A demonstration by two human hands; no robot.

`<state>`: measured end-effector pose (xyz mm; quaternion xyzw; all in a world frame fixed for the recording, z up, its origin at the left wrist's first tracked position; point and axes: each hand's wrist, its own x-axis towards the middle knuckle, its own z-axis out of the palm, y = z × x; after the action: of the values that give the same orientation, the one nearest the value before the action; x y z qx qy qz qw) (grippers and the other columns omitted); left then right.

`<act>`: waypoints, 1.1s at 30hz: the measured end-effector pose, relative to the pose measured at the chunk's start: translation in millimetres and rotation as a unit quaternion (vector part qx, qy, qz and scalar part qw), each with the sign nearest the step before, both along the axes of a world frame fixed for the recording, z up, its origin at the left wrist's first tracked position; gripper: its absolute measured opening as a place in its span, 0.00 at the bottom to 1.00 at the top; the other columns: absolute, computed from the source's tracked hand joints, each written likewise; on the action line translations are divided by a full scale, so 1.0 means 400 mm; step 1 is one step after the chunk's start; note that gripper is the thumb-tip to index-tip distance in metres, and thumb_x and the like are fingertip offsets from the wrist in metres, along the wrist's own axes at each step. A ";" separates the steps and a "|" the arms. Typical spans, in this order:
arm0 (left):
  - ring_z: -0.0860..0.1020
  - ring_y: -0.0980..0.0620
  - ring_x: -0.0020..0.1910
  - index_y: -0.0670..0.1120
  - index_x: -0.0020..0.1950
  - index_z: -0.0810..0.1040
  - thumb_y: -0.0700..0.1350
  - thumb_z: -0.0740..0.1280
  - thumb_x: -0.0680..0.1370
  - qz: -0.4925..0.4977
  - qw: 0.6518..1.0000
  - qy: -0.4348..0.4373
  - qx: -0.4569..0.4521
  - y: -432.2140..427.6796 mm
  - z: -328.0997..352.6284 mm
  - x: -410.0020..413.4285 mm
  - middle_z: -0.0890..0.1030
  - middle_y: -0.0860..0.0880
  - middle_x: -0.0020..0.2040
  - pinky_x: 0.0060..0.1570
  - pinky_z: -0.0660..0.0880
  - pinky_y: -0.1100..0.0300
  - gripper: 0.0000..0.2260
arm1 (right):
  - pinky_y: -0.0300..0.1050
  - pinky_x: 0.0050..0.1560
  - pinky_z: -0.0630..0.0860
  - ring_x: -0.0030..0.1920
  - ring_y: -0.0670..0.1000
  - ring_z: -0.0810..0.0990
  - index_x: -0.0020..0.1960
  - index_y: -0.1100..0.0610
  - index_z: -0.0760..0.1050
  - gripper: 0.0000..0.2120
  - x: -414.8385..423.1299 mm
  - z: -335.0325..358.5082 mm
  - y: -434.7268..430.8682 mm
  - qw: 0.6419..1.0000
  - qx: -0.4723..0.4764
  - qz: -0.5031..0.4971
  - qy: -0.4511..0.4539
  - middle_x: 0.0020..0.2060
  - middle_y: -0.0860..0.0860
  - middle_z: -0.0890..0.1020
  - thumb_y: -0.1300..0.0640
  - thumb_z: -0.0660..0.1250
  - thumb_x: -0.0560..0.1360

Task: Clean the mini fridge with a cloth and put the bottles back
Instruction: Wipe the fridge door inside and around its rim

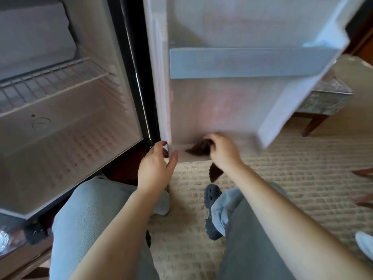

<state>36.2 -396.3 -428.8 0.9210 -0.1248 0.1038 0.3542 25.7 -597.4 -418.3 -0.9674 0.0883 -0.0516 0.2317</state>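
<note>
1. Our left hand (156,164) grips the bottom corner of the open door (222,110), with thumb and fingers on either side of its edge.
2. Our right hand (224,151) clutches the cloth (199,148) against the door's lowest ledge, and one corner hangs below.
3. The fridge (60,138) stands open on the left.

The right hand (223,151) presses a brown cloth (198,148) onto the open fridge door's (222,102) bottom ledge while the left hand (156,165) grips the door's lower corner.

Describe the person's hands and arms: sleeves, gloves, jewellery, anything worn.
The left hand and right hand are bare: no gloves, rings, watch or bracelet visible. The left forearm and right forearm are uncovered, with no sleeves in view.
</note>
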 end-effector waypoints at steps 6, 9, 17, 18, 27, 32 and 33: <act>0.74 0.50 0.29 0.44 0.40 0.74 0.55 0.64 0.78 0.041 0.998 -0.026 0.048 0.016 0.021 0.035 0.75 0.50 0.33 0.25 0.61 0.61 0.15 | 0.51 0.67 0.68 0.63 0.59 0.73 0.66 0.61 0.74 0.23 -0.109 -0.117 0.054 0.989 -0.092 0.066 -0.092 0.61 0.57 0.77 0.57 0.70 0.72; 0.70 0.47 0.23 0.46 0.34 0.67 0.50 0.67 0.76 0.013 0.991 -0.086 0.106 0.011 0.045 0.062 0.69 0.51 0.27 0.24 0.56 0.64 0.16 | 0.52 0.67 0.70 0.63 0.60 0.75 0.65 0.62 0.75 0.24 -0.088 -0.110 0.078 0.989 -0.079 0.042 -0.118 0.60 0.57 0.79 0.69 0.67 0.69; 0.72 0.43 0.22 0.40 0.34 0.73 0.47 0.65 0.74 -0.007 0.988 -0.108 0.113 -0.008 0.037 0.069 0.75 0.44 0.28 0.25 0.60 0.62 0.13 | 0.46 0.51 0.73 0.54 0.56 0.77 0.54 0.59 0.80 0.16 0.009 -0.059 0.213 0.992 0.034 0.065 -0.103 0.49 0.54 0.83 0.70 0.63 0.70; 0.72 0.43 0.24 0.40 0.35 0.74 0.47 0.65 0.76 -0.002 0.989 -0.100 0.106 -0.007 0.037 0.069 0.75 0.43 0.30 0.26 0.59 0.61 0.13 | 0.45 0.48 0.72 0.52 0.56 0.77 0.52 0.59 0.81 0.16 -0.001 -0.058 0.205 0.992 0.024 0.073 -0.096 0.46 0.54 0.83 0.69 0.60 0.70; 0.66 0.49 0.27 0.44 0.36 0.67 0.47 0.64 0.79 0.008 0.997 -0.036 0.061 0.014 0.045 0.055 0.69 0.49 0.33 0.25 0.55 0.61 0.13 | 0.44 0.45 0.75 0.47 0.55 0.79 0.53 0.57 0.81 0.14 -0.153 -0.066 0.134 0.988 0.037 0.070 -0.130 0.44 0.53 0.82 0.68 0.64 0.72; 0.67 0.50 0.29 0.45 0.38 0.68 0.49 0.64 0.79 -0.010 0.997 -0.029 0.068 0.035 0.054 0.047 0.71 0.50 0.33 0.26 0.56 0.59 0.13 | 0.46 0.44 0.76 0.48 0.53 0.78 0.52 0.58 0.79 0.09 -0.113 -0.063 0.215 0.978 0.041 0.037 -0.203 0.48 0.53 0.80 0.64 0.64 0.74; 0.67 0.50 0.30 0.46 0.39 0.68 0.49 0.64 0.79 -0.011 0.997 -0.027 0.072 0.038 0.054 0.048 0.71 0.51 0.34 0.27 0.57 0.59 0.12 | 0.46 0.43 0.77 0.49 0.53 0.77 0.52 0.58 0.79 0.10 -0.112 -0.084 0.241 0.979 0.019 0.063 -0.191 0.49 0.53 0.79 0.60 0.61 0.75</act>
<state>55.4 -381.2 -407.3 0.9396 -0.1510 0.1152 0.2847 -19.2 -500.9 -452.0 -0.9388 -0.0179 -0.2185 0.2656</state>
